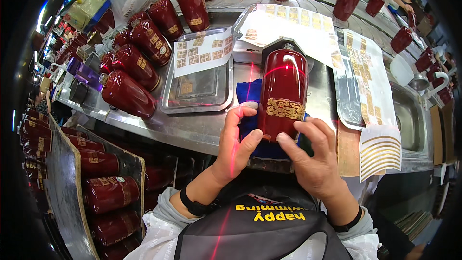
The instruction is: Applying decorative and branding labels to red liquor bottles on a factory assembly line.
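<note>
A glossy dark red bottle (284,82) with a gold patterned band lies in front of me, its neck away from me and its base toward me. Blue cloth (250,94) shows beneath and beside it. My left hand (237,142) grips the base end from the left, thumb at the lower edge and fingers curled along the side. From the right, my right hand (315,156) has its thumb and fingertips on the bottle near the gold band. A red laser line crosses the bottle's shoulder, and another runs down over my left hand.
Left of the bottle are a metal tray (197,91) and a sheet of gold stickers (202,50). Another sticker sheet (308,29) lies behind. To the right are a tray (349,96), a strip sheet (380,151) and a sink (409,115). Red bottles (127,94) stand or lean around; others fill a wooden rack (72,183).
</note>
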`<state>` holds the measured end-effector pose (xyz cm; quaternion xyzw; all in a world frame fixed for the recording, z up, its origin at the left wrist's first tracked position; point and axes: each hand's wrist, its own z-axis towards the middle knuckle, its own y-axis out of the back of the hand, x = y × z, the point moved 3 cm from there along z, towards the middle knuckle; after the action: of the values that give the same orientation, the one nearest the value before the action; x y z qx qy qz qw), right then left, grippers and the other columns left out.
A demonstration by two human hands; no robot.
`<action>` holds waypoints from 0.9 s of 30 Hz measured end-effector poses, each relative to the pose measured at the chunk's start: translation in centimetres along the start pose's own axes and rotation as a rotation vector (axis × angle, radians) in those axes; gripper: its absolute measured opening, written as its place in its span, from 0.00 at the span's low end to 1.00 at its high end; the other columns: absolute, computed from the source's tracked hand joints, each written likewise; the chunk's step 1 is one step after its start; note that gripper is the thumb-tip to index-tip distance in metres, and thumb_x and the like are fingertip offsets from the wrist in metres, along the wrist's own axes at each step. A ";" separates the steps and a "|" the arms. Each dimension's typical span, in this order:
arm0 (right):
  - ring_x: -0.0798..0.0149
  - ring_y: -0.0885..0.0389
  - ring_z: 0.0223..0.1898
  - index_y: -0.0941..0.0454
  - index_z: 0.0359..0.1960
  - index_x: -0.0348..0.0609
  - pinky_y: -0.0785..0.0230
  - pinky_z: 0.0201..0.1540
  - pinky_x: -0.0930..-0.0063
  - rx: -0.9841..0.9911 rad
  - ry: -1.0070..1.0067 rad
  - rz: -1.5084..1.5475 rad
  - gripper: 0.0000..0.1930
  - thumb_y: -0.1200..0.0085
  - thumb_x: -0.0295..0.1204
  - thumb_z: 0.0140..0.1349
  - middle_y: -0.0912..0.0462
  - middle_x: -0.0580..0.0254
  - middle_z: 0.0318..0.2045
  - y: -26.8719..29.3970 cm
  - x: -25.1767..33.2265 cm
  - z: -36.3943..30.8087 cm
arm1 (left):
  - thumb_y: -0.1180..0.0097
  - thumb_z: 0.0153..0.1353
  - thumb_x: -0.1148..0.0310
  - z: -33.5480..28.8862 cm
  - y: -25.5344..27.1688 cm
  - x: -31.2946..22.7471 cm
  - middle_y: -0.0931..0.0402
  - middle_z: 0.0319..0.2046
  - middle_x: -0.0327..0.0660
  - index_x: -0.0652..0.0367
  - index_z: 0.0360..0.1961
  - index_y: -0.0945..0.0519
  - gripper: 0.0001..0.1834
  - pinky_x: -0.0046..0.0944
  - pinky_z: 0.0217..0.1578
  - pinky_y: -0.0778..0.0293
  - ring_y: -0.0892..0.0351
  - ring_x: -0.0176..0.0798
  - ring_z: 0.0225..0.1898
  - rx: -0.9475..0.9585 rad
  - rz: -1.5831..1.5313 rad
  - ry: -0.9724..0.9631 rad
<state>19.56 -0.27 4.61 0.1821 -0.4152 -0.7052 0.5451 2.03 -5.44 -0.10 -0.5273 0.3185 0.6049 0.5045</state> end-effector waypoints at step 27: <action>0.47 0.31 0.54 0.21 0.54 0.52 0.33 0.56 0.57 0.029 -0.093 0.073 0.33 0.39 0.15 0.41 0.28 0.54 0.51 -0.2 -0.7 -1.5 | 0.55 0.70 0.54 -4.0 0.3 0.3 0.26 0.56 0.55 0.67 0.63 0.32 0.30 0.63 0.65 0.58 0.37 0.63 0.65 0.053 0.939 -0.620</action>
<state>20.73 -0.17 3.40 0.1416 -0.4568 -0.6864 0.5479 3.02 -9.11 -1.42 -0.1138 0.3709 0.8830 0.2641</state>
